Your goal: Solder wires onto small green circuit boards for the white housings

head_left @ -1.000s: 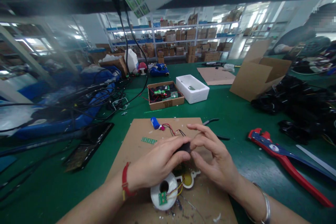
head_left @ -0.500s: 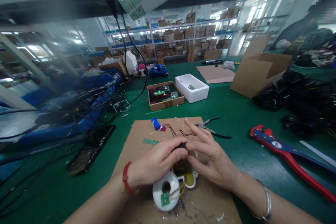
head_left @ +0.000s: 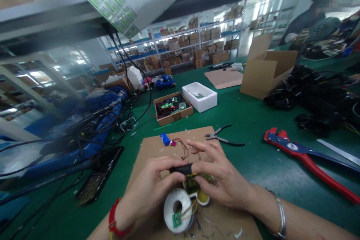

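Note:
My left hand (head_left: 149, 187) and my right hand (head_left: 222, 178) meet over a brown cardboard mat (head_left: 157, 150). Both pinch a short black tube (head_left: 182, 168) held level between them, the left at its left end, the right at its right end. Red and black wires (head_left: 184, 146) run from under my right fingers to a small blue cylinder (head_left: 165, 139) on the mat. Just below the hands stands a white solder spool (head_left: 177, 210) with a small green circuit board (head_left: 176, 220) leaning on it. A yellowish part (head_left: 197, 183) shows under the tube.
Pliers (head_left: 222, 137) lie right of the mat, a red and blue tool (head_left: 303, 157) farther right. Behind are a cardboard tray of parts (head_left: 173, 108), a white foam box (head_left: 199, 97), an open carton (head_left: 264, 69) and black cable piles (head_left: 317, 97). Tangled cables (head_left: 84, 127) fill the left. Another person (head_left: 312, 18) works at far right.
The view has swung left and tilted up a little. My hands have drawn slightly apart, so the black tube now shows stretched level between them. My right fingers have curled down onto it.

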